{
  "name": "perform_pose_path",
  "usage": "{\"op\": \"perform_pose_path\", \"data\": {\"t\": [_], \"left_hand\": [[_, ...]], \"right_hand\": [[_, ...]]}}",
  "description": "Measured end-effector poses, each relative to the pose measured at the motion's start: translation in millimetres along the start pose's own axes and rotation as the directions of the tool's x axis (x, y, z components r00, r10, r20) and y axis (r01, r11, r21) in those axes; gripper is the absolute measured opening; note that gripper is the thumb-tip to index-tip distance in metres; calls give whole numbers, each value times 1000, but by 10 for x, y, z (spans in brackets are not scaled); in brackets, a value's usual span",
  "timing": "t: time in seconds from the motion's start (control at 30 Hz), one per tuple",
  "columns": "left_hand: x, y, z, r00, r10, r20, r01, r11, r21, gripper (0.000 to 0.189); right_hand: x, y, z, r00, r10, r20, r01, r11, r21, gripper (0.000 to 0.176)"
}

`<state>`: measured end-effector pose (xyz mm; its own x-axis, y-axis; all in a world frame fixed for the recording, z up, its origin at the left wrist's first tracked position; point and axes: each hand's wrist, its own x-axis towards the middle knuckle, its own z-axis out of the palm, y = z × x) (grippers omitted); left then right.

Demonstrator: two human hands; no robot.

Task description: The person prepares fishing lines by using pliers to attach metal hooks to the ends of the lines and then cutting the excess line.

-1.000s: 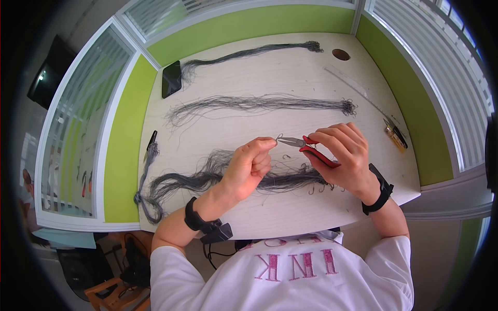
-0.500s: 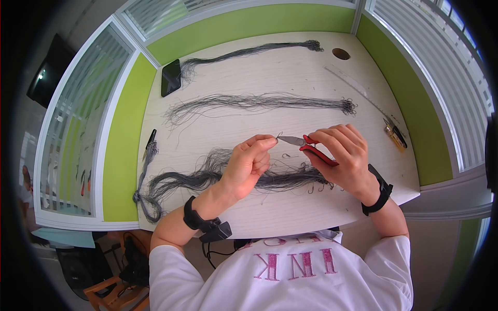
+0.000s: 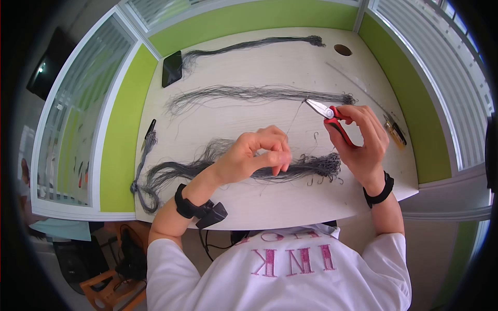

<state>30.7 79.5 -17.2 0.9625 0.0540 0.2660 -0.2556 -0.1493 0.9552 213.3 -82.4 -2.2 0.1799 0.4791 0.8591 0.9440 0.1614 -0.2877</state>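
Observation:
In my right hand [image 3: 361, 136] are red-handled pliers [image 3: 337, 122], their silver jaws pointing up and left. A small dark piece, perhaps a hook, sits at the jaw tips. A thin line [image 3: 295, 118] runs from there down to my left hand [image 3: 261, 152], whose thumb and fingers are curled together round it. Under and beside my left hand lies a thick bundle of dark lines [image 3: 197, 170], with a cluster of hooks [image 3: 327, 165] at its right end. A few loose hooks lie near the cluster.
Two more line bundles [image 3: 233, 93] [image 3: 249, 45] lie farther back on the table [image 3: 249, 205]. A black phone [image 3: 172, 69] is at the back left, a black pen [image 3: 150, 128] at the left edge. At right are a ruler [image 3: 355, 82] and a yellow cutter [image 3: 396, 136].
The pliers and my right hand have moved up and right, away from my left hand. The thin line now stretches between them. My left hand has turned and shifted slightly right.

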Motion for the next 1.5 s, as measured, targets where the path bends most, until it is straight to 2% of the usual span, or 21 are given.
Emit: {"op": "perform_pose_path", "data": {"t": [0.03, 0.07, 0.13, 0.2, 0.27, 0.3, 0.33, 0.37, 0.4, 0.47, 0.5, 0.57, 0.63, 0.7, 0.73, 0.8, 0.87, 0.93, 1.03, 1.37, 1.5], "left_hand": [[6, 70, 32, 982, 101, 160, -38, 935, -354, 32], [25, 163, 61, 930, 249, 269, -9, 748, -663, 38], [107, 374, 32, 805, 449, 388, 44, 607, -794, 41], [180, 616, -17, 790, 537, 296, -90, 578, -811, 50], [236, 842, -34, 839, 544, 13, -434, 683, -588, 65], [226, 873, -123, 806, 580, -114, -583, 812, 8, 73], [231, 881, -251, 726, 684, -68, -439, 538, 719, 74], [262, 907, -280, 667, 745, 24, -271, 213, 939, 66], [267, 861, -307, 664, 747, 24, -271, 211, 939, 66], [262, 634, -375, 830, 542, -133, -16, 260, 965, 57], [230, 489, -381, 832, 540, -128, -20, 258, 966, 57], [102, 230, -334, 946, 97, -310, 188, 615, 766, 50], [54, 161, -181, 919, -325, -224, 375, 895, 240, 53], [24, -23, 34, 877, -464, -126, 439, 879, -186, 53], [-1, -78, 85, 878, -463, -123, 438, 880, -185, 53], [-33, -109, 188, 878, -469, 95, 385, 573, -724, 54], [-54, -53, 335, 872, -486, 58, 360, 556, -749, 54], [-92, -24, 401, 842, -530, 103, 324, 343, -882, 55], [-120, -26, 463, 858, -497, 128, 300, 283, -911, 56], [-150, -17, 562, 831, -554, 43, 244, 294, -924, 55], [-145, -11, 571, 815, -579, 12, 238, 316, -919, 55]], "right_hand": [[-10, 16, 25, 1000, 0, 0, 0, 1000, -1, 35], [-24, 41, 58, 998, -4, 55, 4, 1000, 1, 33], [-68, 46, 116, 994, -12, 109, 12, 1000, 1, 31], [-131, -14, 182, 973, -53, 226, 35, 996, 85, 28], [-150, -39, 212, 968, -51, 247, 26, 994, 101, 27], [-146, -45, 213, 971, -22, 238, -8, 993, 121, 28], [-141, -42, 205, 973, 7, 230, -41, 989, 141, 28], [-136, -30, 192, 973, 4, 232, -38, 990, 139, 28], [-128, -6, 173, 981, 35, 189, -58, 991, 120, 29], [-105, 51, 139, 988, 68, 137, -82, 992, 98, 29], [-85, 77, 119, 992, 72, 99, -77, 996, 54, 29], [-71, 114, 92, 997, 61, 52, -60, 998, -12, 30], [-72, 127, 82, 998, 48, 51, -47, 999, -26, 30], [-73, 130, 88, 998, 35, 55, -33, 998, -44, 29], [-68, 132, 99, 998, 12, 69, -7, 998, -69, 29], [-78, 128, 119, 996, -12, 85, 20, 995, -96, 29], [-106, 131, 148, 994, 17, 105, -9, 997, -75, 27], [-142, 128, 171, 993, 27, 114, -19, 998, -67, 26], [-149, 120, 199, 992, 44, 119, -39, 998, -42, 24], [-195, 105, 220, 974, 164, 158, -172, 984, 41, 24], [-207, 99, 252, 984, 129, 122, -132, 991, 20, 24]]}}
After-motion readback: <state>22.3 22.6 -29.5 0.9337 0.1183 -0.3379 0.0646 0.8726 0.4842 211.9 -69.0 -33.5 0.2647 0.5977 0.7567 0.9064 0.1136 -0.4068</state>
